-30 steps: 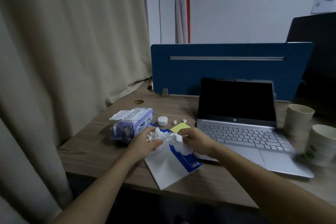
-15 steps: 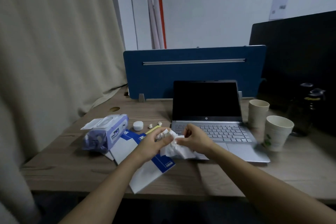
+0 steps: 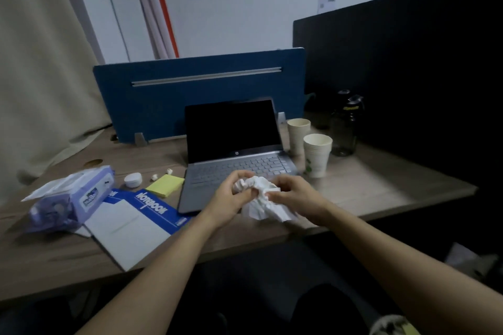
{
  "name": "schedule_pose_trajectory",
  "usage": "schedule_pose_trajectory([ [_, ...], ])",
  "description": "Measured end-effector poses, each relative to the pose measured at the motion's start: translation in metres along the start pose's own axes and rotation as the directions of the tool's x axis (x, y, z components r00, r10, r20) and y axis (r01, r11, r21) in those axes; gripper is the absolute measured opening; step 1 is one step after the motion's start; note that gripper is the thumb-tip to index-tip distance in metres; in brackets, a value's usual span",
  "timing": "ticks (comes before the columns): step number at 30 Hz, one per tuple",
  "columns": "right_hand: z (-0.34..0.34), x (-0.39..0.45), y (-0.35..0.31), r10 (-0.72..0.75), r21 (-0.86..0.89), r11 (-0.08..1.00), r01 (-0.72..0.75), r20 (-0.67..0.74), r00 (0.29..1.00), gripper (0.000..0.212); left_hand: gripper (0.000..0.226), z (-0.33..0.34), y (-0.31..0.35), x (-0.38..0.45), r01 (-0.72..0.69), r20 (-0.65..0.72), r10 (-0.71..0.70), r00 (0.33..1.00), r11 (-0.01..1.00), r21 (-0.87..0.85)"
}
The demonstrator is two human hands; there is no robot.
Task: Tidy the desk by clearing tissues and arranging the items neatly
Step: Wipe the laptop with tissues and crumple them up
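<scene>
A crumpled white tissue [image 3: 260, 200] is held above the front of the open laptop [image 3: 236, 155]. My left hand [image 3: 231, 196] grips its left side and my right hand [image 3: 295, 193] grips its right side. On the wooden desk [image 3: 381, 185] to the left lie a blue and white notebook [image 3: 136, 215], a yellow sticky-note pad [image 3: 165, 185], a purple wet-wipes pack [image 3: 73, 196] with its lid open, a small white case [image 3: 133, 179] and two earbuds [image 3: 162, 174].
Two stacks of paper cups [image 3: 315, 155] stand right of the laptop, with a dark bottle [image 3: 345, 125] behind them. A blue divider [image 3: 198, 90] runs along the back and a black partition [image 3: 408, 62] on the right. A curtain [image 3: 40, 62] hangs at the left.
Both hands have carried the tissue from above the notebook rightward to the laptop's front. The view has swung right, bringing the cups and bottle into sight.
</scene>
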State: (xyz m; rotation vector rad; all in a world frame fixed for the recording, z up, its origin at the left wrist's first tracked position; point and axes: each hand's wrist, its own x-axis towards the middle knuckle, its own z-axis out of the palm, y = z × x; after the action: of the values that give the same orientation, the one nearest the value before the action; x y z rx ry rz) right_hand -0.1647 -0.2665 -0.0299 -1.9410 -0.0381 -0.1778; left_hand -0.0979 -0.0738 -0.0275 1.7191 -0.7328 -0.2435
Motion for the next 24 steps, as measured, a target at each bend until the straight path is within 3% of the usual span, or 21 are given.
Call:
schedule_pose_trajectory([
  [13,-0.109,-0.174,0.097,0.187,0.106,0.981,-0.162,-0.309,0.932,0.008,0.023,0.214,-0.016,-0.016,0.098,0.319,-0.044,0.947,0.983,-0.155],
  [17,-0.122,-0.218,0.145,0.277,0.139,0.96,-0.242,-0.369,0.887,0.006,0.026,0.27,-0.042,-0.027,0.255,0.443,-0.156,0.883,0.951,-0.174],
  [21,-0.128,-0.256,0.203,0.387,0.219,0.92,-0.324,-0.376,0.842,0.022,0.028,0.32,-0.075,-0.034,0.419,0.543,-0.289,0.788,0.899,-0.128],
  [24,-0.126,-0.275,0.244,0.458,0.239,0.888,-0.392,-0.413,0.787,0.016,0.028,0.353,-0.103,-0.038,0.505,0.587,-0.372,0.719,0.86,-0.073],
])
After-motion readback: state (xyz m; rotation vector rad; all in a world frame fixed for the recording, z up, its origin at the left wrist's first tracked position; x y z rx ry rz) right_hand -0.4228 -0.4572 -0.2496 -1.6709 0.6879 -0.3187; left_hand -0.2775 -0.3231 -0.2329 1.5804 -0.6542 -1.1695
